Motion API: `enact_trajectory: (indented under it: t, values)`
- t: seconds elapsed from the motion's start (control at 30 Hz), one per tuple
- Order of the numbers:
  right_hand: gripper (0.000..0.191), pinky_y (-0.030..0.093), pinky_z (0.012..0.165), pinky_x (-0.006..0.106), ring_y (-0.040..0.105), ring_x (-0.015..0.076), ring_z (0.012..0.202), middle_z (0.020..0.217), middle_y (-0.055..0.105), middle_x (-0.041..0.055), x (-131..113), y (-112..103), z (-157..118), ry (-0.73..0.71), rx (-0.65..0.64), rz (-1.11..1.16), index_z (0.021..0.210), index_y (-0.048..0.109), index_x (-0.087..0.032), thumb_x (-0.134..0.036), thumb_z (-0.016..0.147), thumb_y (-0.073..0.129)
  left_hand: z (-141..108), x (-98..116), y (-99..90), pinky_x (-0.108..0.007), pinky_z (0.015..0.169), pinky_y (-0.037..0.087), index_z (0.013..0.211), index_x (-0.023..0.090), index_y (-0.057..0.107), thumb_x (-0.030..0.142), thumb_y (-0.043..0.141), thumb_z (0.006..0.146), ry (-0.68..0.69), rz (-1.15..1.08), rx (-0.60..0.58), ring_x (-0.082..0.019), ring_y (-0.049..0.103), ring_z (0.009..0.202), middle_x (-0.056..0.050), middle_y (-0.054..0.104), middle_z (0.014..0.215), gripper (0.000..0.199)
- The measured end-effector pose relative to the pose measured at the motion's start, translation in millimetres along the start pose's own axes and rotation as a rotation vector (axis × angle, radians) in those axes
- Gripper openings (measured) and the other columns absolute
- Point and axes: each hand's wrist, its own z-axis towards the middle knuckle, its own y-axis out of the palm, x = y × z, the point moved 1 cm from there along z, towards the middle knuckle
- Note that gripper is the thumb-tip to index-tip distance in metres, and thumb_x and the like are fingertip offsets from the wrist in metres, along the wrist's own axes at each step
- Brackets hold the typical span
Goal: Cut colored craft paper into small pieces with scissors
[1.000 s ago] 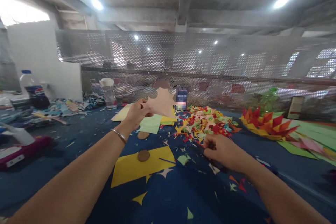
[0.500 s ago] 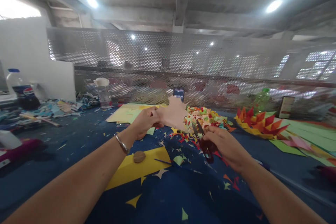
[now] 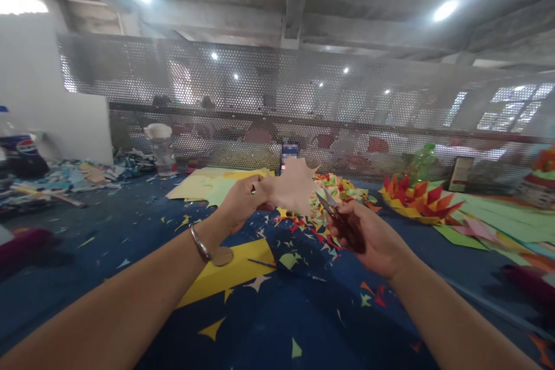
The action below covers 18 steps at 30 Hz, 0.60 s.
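My left hand (image 3: 243, 199) pinches the left edge of a pale pink sheet of paper (image 3: 292, 185), held up off the table with jagged, curved cut-outs along its edges. In my right hand (image 3: 368, 237) is a pair of scissors (image 3: 347, 225) with dark red handles, its blades slightly parted and pointing up and left near the paper's lower right edge. Behind the paper lies a heap of colourful paper scraps (image 3: 347, 191). Below my left hand, a yellow sheet (image 3: 234, 272) bears a round wooden disc (image 3: 222, 256) and a thin dark stick (image 3: 262, 263).
Layered orange, red and yellow paper points (image 3: 420, 199) stand at the right, near a green-capped bottle (image 3: 422, 163). A plastic cup (image 3: 160, 150) and a cola bottle (image 3: 21, 147) stand at the left. A perforated metal screen (image 3: 243, 87) spans the back of the blue table (image 3: 143, 254).
The scissors have turned, their tips now pointing further left and up, with the blades closer together. My right hand has rolled with them. The whole view has shifted slightly.
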Motion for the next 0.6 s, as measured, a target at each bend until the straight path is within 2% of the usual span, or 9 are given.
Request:
enact_trajectory:
  t: [0.17, 0.27, 0.43, 0.6]
  values:
    - [0.011, 0.023, 0.032, 0.016, 0.040, 0.0062, 0.041, 0.065, 0.057, -0.0017, 1.6, 0.1, 1.6, 0.056, -0.019, 0.173, 0.071, 0.047, -0.020, -0.028, 0.078, 0.052, 2.8, -2.7, -3.9, -0.026, 0.065, 0.055, 0.075, 0.018, 0.059, 0.016, 0.064, 0.061, 0.000, 0.027, -0.006, -0.010, 0.056, 0.062, 0.004, 0.058, 0.068, 0.015]
    - [0.019, 0.017, 0.031, 0.015, 0.034, 0.0037, 0.038, 0.062, 0.056, -0.0034, 3.8, 0.6, 1.1, 0.037, -0.021, 0.204, 0.072, 0.048, -0.019, -0.032, 0.078, 0.061, 3.6, -2.8, -5.8, -0.026, 0.064, 0.055, 0.076, 0.018, 0.059, 0.017, 0.063, 0.061, -0.011, 0.040, -0.004, -0.011, 0.057, 0.063, 0.004, 0.060, 0.068, 0.015]
    - [0.025, 0.015, 0.031, 0.013, 0.031, 0.0013, 0.036, 0.056, 0.055, -0.0040, 5.2, 2.7, -1.5, 0.033, -0.067, 0.219, 0.068, 0.052, -0.016, -0.031, 0.075, 0.071, 2.5, -0.8, -5.8, -0.026, 0.066, 0.054, 0.075, 0.019, 0.058, 0.018, 0.064, 0.061, -0.014, 0.042, -0.001, -0.011, 0.058, 0.063, 0.004, 0.061, 0.071, 0.015]
    - [0.028, 0.018, 0.029, 0.013, 0.033, 0.0017, 0.034, 0.054, 0.058, -0.0022, 6.6, 4.0, 0.3, 0.050, -0.061, 0.266, 0.064, 0.052, -0.016, -0.035, 0.081, 0.064, 0.8, 0.0, -2.4, -0.026, 0.066, 0.055, 0.075, 0.018, 0.059, 0.019, 0.066, 0.061, -0.017, 0.020, -0.011, -0.013, 0.059, 0.067, 0.002, 0.061, 0.072, 0.016]
